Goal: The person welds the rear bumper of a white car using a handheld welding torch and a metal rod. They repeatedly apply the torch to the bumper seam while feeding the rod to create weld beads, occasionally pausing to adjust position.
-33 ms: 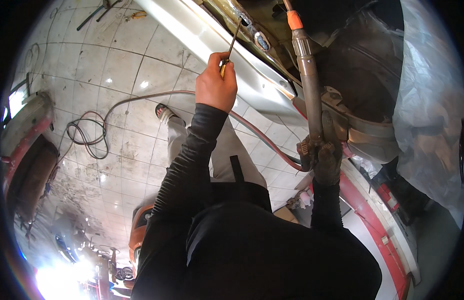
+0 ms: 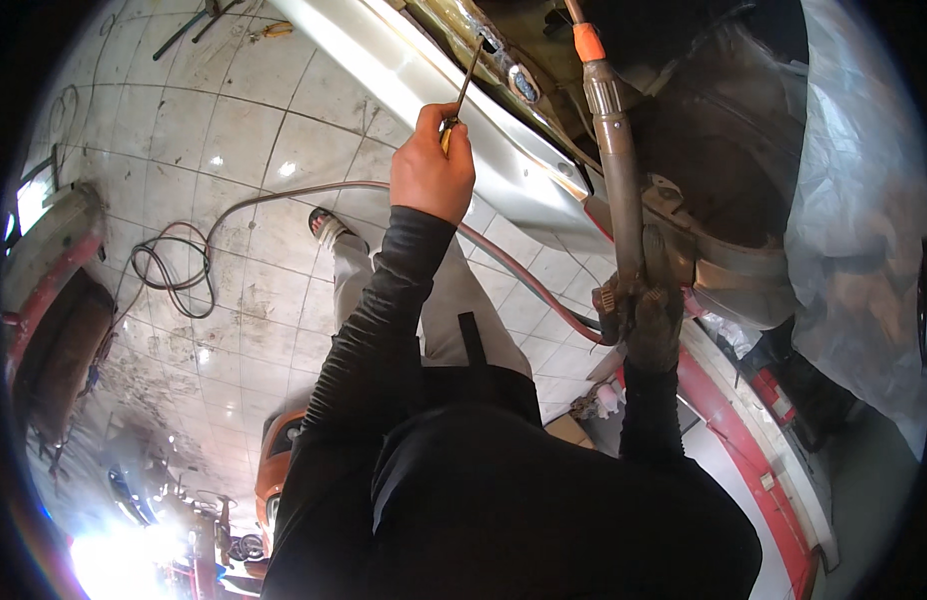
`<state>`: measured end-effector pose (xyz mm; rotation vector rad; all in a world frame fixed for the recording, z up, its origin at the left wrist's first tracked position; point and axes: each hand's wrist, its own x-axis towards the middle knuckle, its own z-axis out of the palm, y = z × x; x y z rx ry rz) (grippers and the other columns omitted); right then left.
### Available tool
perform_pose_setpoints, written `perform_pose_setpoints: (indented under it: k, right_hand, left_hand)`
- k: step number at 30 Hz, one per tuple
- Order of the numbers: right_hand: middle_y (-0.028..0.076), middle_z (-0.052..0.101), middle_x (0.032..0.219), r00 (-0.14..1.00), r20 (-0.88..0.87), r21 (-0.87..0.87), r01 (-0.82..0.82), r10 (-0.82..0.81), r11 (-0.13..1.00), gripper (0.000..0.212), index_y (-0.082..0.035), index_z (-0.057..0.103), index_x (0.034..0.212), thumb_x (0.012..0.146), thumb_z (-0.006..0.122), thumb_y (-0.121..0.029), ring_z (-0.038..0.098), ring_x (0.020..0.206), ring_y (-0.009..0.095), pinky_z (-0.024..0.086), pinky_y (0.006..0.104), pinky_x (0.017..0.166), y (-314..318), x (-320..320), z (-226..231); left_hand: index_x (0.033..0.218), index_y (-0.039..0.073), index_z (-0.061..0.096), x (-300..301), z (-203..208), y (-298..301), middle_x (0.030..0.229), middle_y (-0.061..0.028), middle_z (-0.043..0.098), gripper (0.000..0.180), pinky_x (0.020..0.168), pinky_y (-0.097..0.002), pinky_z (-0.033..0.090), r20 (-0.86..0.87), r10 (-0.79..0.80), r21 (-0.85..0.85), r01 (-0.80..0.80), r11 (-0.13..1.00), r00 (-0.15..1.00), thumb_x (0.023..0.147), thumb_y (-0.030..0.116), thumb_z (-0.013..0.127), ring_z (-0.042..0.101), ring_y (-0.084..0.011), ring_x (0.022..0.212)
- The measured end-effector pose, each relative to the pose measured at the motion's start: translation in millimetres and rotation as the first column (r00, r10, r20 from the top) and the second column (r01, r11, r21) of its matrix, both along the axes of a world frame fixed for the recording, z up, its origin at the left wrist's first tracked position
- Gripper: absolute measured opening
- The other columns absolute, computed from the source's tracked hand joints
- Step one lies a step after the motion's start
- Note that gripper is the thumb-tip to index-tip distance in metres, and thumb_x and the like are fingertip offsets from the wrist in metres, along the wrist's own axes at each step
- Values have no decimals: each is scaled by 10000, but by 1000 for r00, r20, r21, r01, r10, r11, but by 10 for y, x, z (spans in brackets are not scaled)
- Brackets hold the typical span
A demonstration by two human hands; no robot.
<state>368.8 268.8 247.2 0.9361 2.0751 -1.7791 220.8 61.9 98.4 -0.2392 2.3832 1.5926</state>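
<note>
My bare left hand [image 2: 434, 175] is closed round a thin screwdriver [image 2: 469, 82] with a yellow handle. Its tip meets the edge of a ragged hole [image 2: 489, 43] in the car's bare metal seam. In my gloved right hand [image 2: 656, 325] I grip a gas torch [image 2: 616, 165] upright by its lower end. An orange fitting [image 2: 588, 42] sits near its top, and the copper tube above runs out of the picture. A paired hose [image 2: 514, 265] joins the torch's base beside my right hand. Below the seam slants the white car sill [image 2: 414, 95].
The hose loops in a coil [image 2: 174, 270] on the tiled floor [image 2: 244, 130]. Plastic sheeting [image 2: 854, 180] hangs at the right. A red and white body panel [image 2: 754, 450] lies at lower right. An orange car [image 2: 282, 450] and a bright glare [image 2: 124, 560] show at lower left.
</note>
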Motion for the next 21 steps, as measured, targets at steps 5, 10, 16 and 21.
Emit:
perform_pose_setpoints:
  k: [5,10,16,21]
  right_hand:
    - [36,586,788,999,-25,42,-42,43,998,1110,6,360,1549,830,613,-801,545,627,103,469,262,545,5,13,-68]
    - [34,610,816,999,-14,38,-38,38,999,1116,10,392,1539,817,639,-804,578,673,98,498,240,601,39,43,-107]
    - [13,492,699,996,-78,-149,24,-36,989,1004,-20,320,1575,878,709,-627,427,468,94,371,253,443,-98,-55,-81]
    - [7,489,709,993,-100,-146,48,-63,988,976,-24,298,1589,900,720,-573,418,476,89,374,248,470,-89,-26,-124]
  left_hand:
    - [1143,65,636,-115,-95,10,927,-232,719,225,744,-490,539,-19,-5,5,5,1000,1000,957,182,586,684,-451,823]
    - [1150,67,632,-140,-68,37,929,-231,722,232,753,-491,540,100,-29,-19,31,999,995,957,185,580,686,-449,835]
    - [1154,66,662,-115,-166,66,892,-192,719,225,734,-400,545,4,23,-25,-23,999,1000,960,167,613,708,-360,779]
    - [1145,67,657,-166,-103,52,957,-207,727,223,762,-440,551,50,-13,-49,15,999,999,961,176,594,709,-406,848]
